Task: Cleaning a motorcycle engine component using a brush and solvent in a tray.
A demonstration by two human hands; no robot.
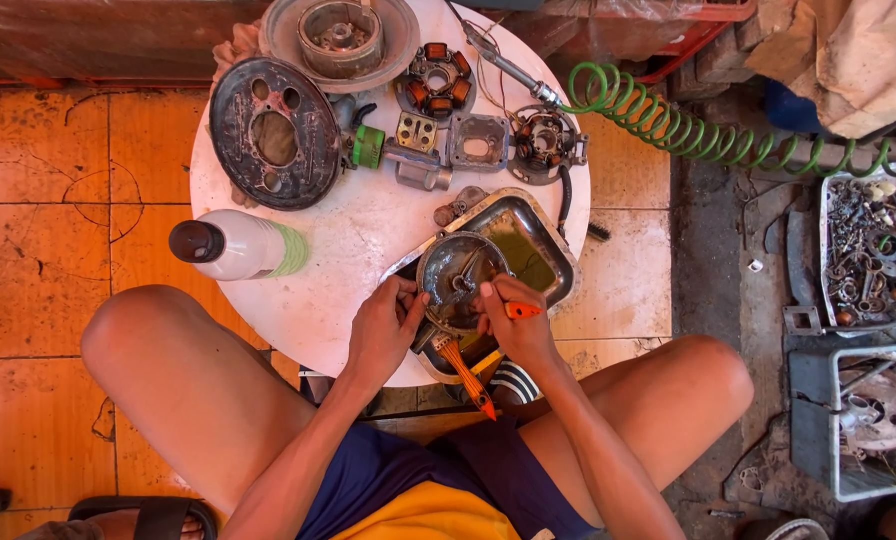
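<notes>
Two hands work over a metal tray [548, 262] at the surface's [298, 300] near edge. The left hand [386, 328] grips the rim of a greasy round bowl-shaped part [458, 275] held above the tray; the right hand [513, 322] pinches an orange-handled tool [521, 311]. A brush [463, 370] leans beneath. The slick part could slip and splash the tray's murky liquid.

Left hand [386, 325] is steadying a round metal housing [458, 275] over a tray [548, 235]; right hand [513, 320] is gripping an orange-handled tool [520, 311] on the bench [358, 240].
</notes>
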